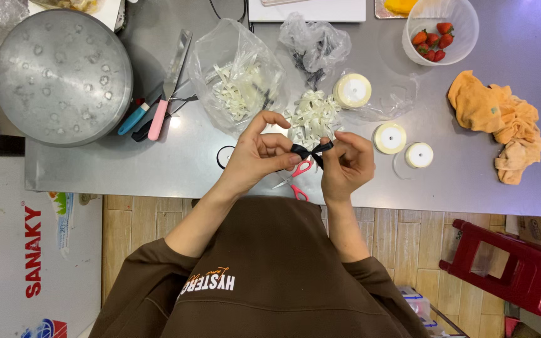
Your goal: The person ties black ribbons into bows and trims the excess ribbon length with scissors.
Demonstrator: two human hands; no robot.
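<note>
My left hand (261, 156) and my right hand (347, 164) both pinch a small black ribbon bow (311, 151) just above the front edge of the grey metal table (477, 188). The left fingers hold its left loop, the right fingers its right end. Red-handled scissors (297, 178) lie on the table right under the bow. A heap of cream ribbon bows (314, 116) sits just beyond my hands.
A clear bag of cream ribbon pieces (239, 81), three cream ribbon spools (353, 89), a bowl of strawberries (441, 31), an orange cloth (502, 119), a large metal lid (61, 75) and knives (158, 112) lie on the table. A red stool (521, 269) stands at right.
</note>
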